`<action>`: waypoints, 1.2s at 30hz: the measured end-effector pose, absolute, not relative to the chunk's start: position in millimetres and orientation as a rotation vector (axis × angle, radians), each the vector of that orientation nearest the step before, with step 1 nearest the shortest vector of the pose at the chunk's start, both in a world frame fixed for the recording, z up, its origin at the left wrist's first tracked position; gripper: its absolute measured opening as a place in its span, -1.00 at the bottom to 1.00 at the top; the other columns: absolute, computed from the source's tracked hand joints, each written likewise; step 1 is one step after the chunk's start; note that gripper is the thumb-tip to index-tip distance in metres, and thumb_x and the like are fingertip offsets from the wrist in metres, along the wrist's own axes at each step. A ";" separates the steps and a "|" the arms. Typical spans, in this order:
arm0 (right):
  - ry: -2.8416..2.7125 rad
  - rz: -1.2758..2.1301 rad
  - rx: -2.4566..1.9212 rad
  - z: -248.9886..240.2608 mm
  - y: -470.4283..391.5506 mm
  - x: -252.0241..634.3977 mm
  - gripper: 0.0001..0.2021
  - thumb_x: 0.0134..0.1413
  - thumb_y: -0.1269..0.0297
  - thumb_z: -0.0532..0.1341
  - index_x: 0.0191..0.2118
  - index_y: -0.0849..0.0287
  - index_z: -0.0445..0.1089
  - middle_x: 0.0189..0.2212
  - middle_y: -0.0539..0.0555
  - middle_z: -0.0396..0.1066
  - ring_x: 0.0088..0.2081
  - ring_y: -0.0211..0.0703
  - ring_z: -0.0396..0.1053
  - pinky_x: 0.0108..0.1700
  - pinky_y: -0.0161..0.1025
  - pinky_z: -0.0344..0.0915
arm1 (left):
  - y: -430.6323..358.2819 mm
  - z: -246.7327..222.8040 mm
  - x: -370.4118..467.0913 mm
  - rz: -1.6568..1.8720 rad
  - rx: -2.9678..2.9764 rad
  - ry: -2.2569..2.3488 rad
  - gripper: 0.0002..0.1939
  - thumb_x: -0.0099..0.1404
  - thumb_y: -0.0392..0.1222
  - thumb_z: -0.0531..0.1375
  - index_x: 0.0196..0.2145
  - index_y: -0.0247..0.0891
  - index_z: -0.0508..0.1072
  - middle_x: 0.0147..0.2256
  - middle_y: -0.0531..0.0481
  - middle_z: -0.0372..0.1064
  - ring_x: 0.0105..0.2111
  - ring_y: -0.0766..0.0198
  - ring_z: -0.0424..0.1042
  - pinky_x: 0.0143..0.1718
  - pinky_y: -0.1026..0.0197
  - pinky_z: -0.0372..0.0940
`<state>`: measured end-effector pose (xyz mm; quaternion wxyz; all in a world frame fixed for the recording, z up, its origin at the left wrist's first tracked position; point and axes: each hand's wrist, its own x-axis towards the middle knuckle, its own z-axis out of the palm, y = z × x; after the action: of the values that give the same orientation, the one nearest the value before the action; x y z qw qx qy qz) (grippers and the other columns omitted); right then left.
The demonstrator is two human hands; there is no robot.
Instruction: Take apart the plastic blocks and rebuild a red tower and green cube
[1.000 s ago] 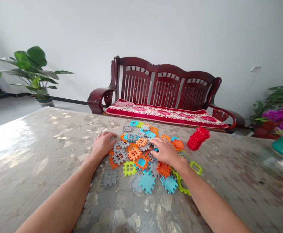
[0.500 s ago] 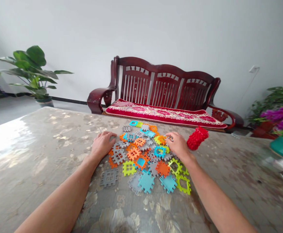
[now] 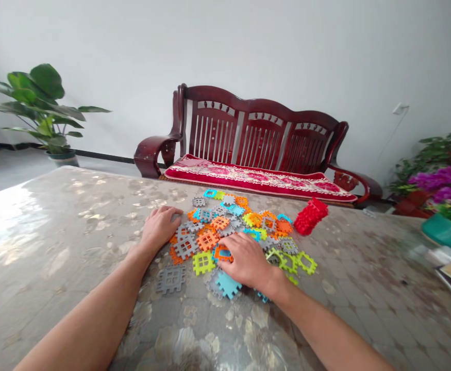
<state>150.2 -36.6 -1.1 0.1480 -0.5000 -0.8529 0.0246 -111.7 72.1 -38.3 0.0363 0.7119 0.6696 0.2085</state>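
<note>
Head view: the right hand (image 3: 247, 258) straddles an orange piece (image 3: 218, 253) with a narrow grip, apparently for pinching; whether held, I cannot tell. Leftward, the loosely spread left hand (image 3: 162, 223) rests, likely bracing, on the surface (image 3: 105, 216).

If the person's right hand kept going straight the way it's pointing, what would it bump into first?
Past the orange-framed piece by its thumb, the right hand would probably meet the orange window-shaped piece first. Depth is hard to judge, so it might pass just above.
</note>
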 end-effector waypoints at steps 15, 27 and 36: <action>-1.792 0.275 -1.668 31.7 1.2 215.1 -0.70 0.21 0.16 0.13 0.00 0.05 0.46 -0.18 0.06 0.55 -0.16 -0.11 0.47 -0.08 -0.19 0.34 | 72.4 -38.5 -111.6 0.653 2.181 2.055 -0.61 0.22 -0.10 0.05 -0.06 -0.06 0.55 0.04 -0.05 0.43 0.06 -0.03 0.36 0.08 0.02 0.25; -2.628 0.242 -1.163 2.6 -81.8 188.8 -0.26 0.05 -0.14 0.27 0.29 0.04 0.15 0.22 0.14 0.27 0.24 0.07 0.13 0.28 0.04 0.02 | 72.7 -39.0 -111.7 0.623 2.203 2.066 -0.59 0.24 -0.09 0.04 -0.04 -0.08 0.54 0.05 -0.07 0.42 0.06 -0.04 0.35 0.09 0.01 0.24; -2.609 -0.002 -1.307 3.3 -52.1 162.2 -0.77 0.27 0.24 0.10 -0.06 0.13 0.43 -0.21 0.14 0.52 -0.12 -0.03 0.41 -0.06 -0.16 0.26 | 73.3 -39.6 -112.9 0.623 2.215 2.046 -0.60 0.24 -0.10 0.03 -0.06 -0.08 0.54 0.04 -0.05 0.43 0.04 0.02 0.37 0.13 0.04 0.21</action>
<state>162.2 -52.1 3.3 0.1114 -0.4452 -0.8885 -0.0006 -112.9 73.3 -39.6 0.0313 0.7191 0.6640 0.2024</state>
